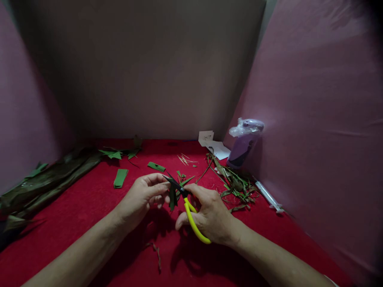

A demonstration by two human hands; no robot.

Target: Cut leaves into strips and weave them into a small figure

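My left hand [147, 196] pinches a small dark green leaf piece [172, 196] between thumb and fingers, near the middle of the red cloth. In my right hand [209, 213] are scissors with yellow handles [193, 225] and dark blades. The blades are a little apart and lie across the upper part of the leaf piece, close to my left fingertips. Just behind my hands are small green scraps [181, 174]. Part of the scissors' handle is hidden by my right hand.
Thin wooden sticks [185, 160] and cut leaf pieces [120, 178] lie beyond my hands. Long dark leaves [54, 175] stretch along the left. At right are a leaf and stem heap [239, 185], a syringe [268, 196], a purple container [241, 147] and white papers [218, 149]. Pink walls flank the cloth.
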